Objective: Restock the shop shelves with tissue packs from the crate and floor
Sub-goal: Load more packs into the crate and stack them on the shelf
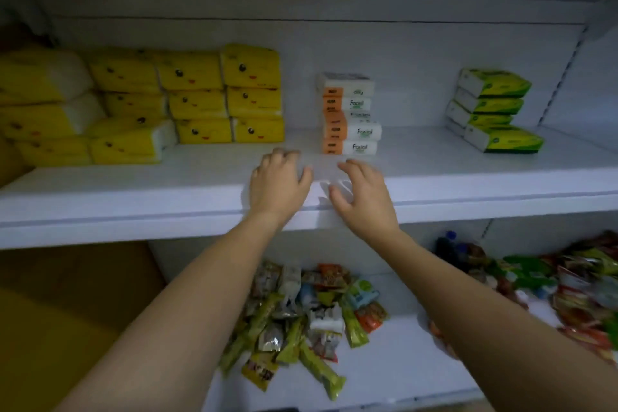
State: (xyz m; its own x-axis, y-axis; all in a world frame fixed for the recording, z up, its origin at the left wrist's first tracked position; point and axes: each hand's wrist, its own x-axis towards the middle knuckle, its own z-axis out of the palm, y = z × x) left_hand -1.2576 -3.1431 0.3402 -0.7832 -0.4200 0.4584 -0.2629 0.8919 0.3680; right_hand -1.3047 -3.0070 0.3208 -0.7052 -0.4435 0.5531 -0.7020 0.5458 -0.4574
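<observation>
Both arms reach forward to the front edge of the white middle shelf (468, 177). The left hand (279, 181) lies knuckles up with its fingers bent over at the far side. The right hand (363, 197) is just beside it, fingers spread and curved. Between and under them there is a pale, blurred shape (329, 189) that blends into the white board. It could be a white-wrapped pack, but I cannot tell that for sure, nor whether either hand is actually gripping it or only resting there. Right behind the hands stands a stack of orange-and-white tissue packs (349, 117), a little crooked, near the fingertips but apart from them. To the left on the same shelf are the yellow tissue packs (200, 104) with little faces printed on them. They are piled in several rows and layers, the ones nearest the front lying tilted. Well off to the right is a short stack of green tissue packs (491, 110), the bottom one pushed forward of the rest. On the lower shelf (384, 371) a loose heap of snack packets (301, 318) lies between the forearms. A second heap of packets (568, 284) lies at the far right, with some dark bottles (448, 247) at the back.
</observation>
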